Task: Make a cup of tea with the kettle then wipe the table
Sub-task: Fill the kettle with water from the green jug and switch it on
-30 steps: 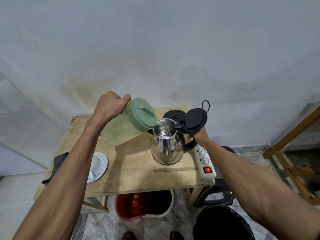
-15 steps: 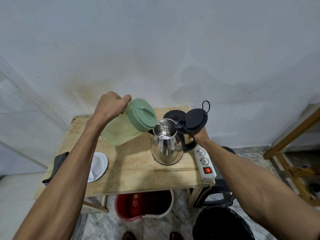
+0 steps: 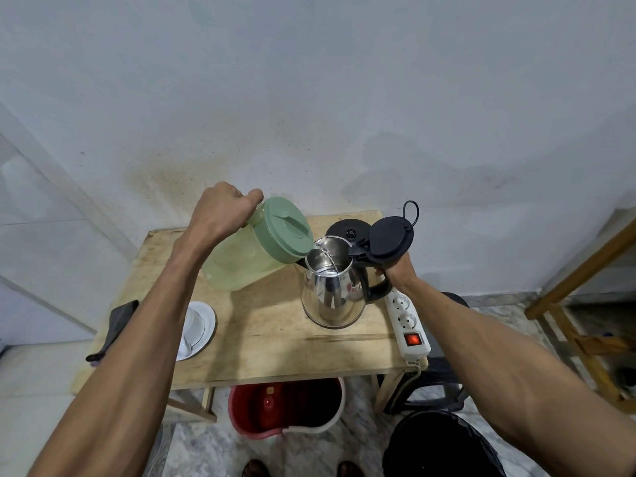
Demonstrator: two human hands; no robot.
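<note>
Left hand: the left hand (image 3: 223, 210) is gripping the top of a pale green jug (image 3: 241, 266), fingers curled tight round its far side, and is holding it tilted with the mouth down to the right.
Jug: it is hanging in the air above the bench (image 3: 275, 352), its darker green jug lid (image 3: 285, 230) facing the camera and its spout sitting just over the kettle's rim.
Water: a thin stream of water (image 3: 328, 258) is running from the jug into the open kettle.
Right hand: the right hand (image 3: 399, 270) is wrapping its fingers round the kettle's black handle; part of the hand is hiding behind the raised lid.
Kettle: the steel kettle (image 3: 332, 294) is standing upright on the bench near its right-hand back corner, with its black kettle lid (image 3: 390, 239) flipped up and open.
Base: the round black base (image 3: 347, 230) is lying just behind the kettle, apart from it.
Power strip: a white power strip (image 3: 407, 321) is lying along the bench's right edge, its red switch glowing.
Cup: a white cup (image 3: 192, 325) is sitting on a white saucer (image 3: 206, 321) at the left of the bench, the left forearm partly covering it.
Cloth: a dark cloth (image 3: 115, 327) is draping over the bench's left edge.
Below: a red bucket (image 3: 285, 411) is sitting under the bench, beside a black bin (image 3: 440, 445).
</note>
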